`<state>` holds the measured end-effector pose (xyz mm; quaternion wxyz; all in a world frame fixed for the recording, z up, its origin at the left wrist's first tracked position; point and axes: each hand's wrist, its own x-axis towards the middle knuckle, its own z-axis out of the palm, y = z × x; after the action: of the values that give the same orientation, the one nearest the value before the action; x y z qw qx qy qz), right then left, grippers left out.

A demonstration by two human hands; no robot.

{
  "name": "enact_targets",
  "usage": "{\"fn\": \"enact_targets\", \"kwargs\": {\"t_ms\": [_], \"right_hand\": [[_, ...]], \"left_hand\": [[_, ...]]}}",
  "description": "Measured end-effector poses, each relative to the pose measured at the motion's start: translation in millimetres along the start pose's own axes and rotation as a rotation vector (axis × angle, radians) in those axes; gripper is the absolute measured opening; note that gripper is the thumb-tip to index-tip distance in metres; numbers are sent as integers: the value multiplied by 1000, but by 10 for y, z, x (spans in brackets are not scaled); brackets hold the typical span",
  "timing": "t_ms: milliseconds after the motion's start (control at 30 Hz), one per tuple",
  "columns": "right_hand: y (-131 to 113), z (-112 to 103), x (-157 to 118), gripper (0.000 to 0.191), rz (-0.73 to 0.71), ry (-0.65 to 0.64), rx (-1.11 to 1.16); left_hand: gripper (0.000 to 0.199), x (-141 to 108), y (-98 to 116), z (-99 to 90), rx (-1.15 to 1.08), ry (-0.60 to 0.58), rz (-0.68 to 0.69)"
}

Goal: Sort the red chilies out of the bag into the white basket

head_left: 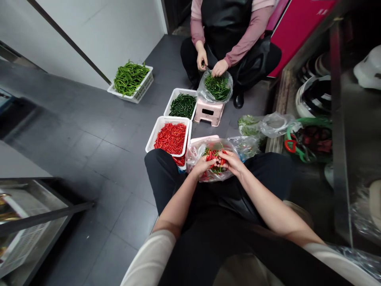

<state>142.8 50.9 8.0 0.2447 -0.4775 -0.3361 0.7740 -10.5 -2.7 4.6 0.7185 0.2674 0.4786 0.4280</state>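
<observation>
as far as the heap suggests, a good share is done: loose red peppers [172, 138] lie piled toward the right edge of the white basket [169, 119], just beyond your left knee [159, 169]. right of that, your left grip [204, 165] is closed around a few red chillies [211, 155], above the plastic bag [195, 151] where more chillies and green stems [216, 170] seem left to do; your right grip [232, 161] appears to pinch another just beside.

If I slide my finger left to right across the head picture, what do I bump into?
White basket of long green pods → white basket of red chillies → camera wearer's left hand → camera wearer's right hand → green container.
</observation>
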Motion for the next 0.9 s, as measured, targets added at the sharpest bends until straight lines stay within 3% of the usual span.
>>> {"fn": "enact_targets", "kwargs": {"t_ms": [100,233,367,433,500,567,700,800,900], "right_hand": [[7,50,25,33,-45,-62,-98],[27,66,71,35,-269,24,-453],[12,81,125,26,-539,146,-1041],[16,66,164,20,-560,147,-1139],[35,24,200,21,-455,176,-1044],[60,-34,210,27,-244,137,-784],[78,-92,140,48,107,-155,-193],[45,-50,77,47,184,-201,12],[18,16,48,40,190,-196,72]], "left_hand": [[38,25,-25,-36,88,-6,43],[27,72,-67,-51,246,-3,69],[22,79,-37,-2,510,173,-31],[21,67,3,-7,622,261,-60],[15,57,38,-53,623,367,-10],[10,55,51,-124,511,430,78],[15,62,9,-192,210,311,102],[19,55,1,-123,101,281,50],[23,38,52,-17,28,243,13]]}}
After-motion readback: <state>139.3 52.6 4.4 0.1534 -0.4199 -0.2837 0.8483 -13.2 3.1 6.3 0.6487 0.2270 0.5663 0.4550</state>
